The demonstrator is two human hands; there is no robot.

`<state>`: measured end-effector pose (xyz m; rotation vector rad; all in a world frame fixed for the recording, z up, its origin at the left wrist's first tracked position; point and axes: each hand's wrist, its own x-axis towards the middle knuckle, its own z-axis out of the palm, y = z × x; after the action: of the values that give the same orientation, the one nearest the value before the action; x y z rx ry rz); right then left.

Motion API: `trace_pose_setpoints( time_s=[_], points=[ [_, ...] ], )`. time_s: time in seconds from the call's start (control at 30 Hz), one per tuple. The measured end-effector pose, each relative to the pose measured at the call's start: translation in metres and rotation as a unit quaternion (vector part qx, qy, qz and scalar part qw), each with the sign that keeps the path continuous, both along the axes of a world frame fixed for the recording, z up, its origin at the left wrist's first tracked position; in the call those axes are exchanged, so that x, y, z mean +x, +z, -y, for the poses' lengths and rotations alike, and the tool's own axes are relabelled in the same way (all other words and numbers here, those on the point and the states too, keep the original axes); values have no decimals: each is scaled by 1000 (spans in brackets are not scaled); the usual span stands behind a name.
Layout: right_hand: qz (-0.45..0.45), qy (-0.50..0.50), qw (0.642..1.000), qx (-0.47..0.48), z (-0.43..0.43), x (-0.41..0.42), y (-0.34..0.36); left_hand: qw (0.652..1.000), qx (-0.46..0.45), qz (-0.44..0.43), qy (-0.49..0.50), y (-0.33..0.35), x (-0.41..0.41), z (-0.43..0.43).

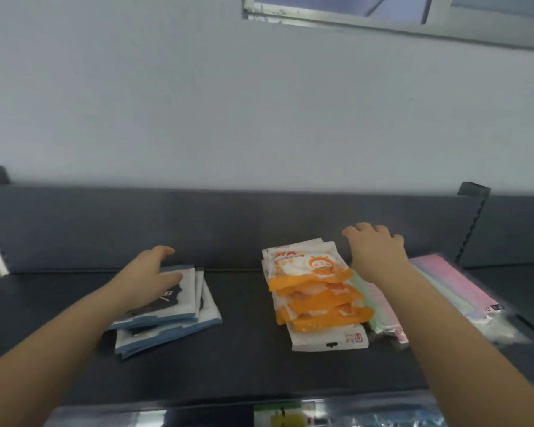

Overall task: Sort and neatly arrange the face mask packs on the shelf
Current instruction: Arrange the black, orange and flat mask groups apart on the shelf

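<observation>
A pale wall (198,103) with a window (413,13) is rising behind the dark grey shelf (244,365). On the shelf, blue-and-white packs (173,322) are lying under the left hand (150,275), its fingers resting flat. Orange-and-white packs (315,300) are sitting mid-shelf. The right hand (375,248) is reaching over pastel packs (450,288), its grip unclear.

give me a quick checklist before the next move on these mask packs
1. left hand resting on blue-and-white stack: ok
2. blue-and-white stack squared: not ok, packs fanned
3. orange stack squared: not ok, packs slid stepwise
4. pastel packs tidy: not ok, spread loosely beside orange stack
5. right hand empty: cannot tell, fingertips hidden
6. bare shelf between stacks: ok
</observation>
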<state>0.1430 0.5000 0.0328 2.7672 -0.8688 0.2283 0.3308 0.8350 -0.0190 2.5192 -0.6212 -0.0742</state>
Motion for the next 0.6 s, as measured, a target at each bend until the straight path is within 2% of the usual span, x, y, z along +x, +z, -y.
trace_pose_setpoints(
  time_s=[0.13,0.33,0.6],
  points=[
    [26,92,995,9,-31,34,6,999,26,7,19,-3,6,-15],
    [18,164,986,8,-66,72,5,981,149,96,76,-1,9,-52],
    [-5,199,980,29,-114,102,-12,980,155,89,90,-14,23,-99]
  ],
)
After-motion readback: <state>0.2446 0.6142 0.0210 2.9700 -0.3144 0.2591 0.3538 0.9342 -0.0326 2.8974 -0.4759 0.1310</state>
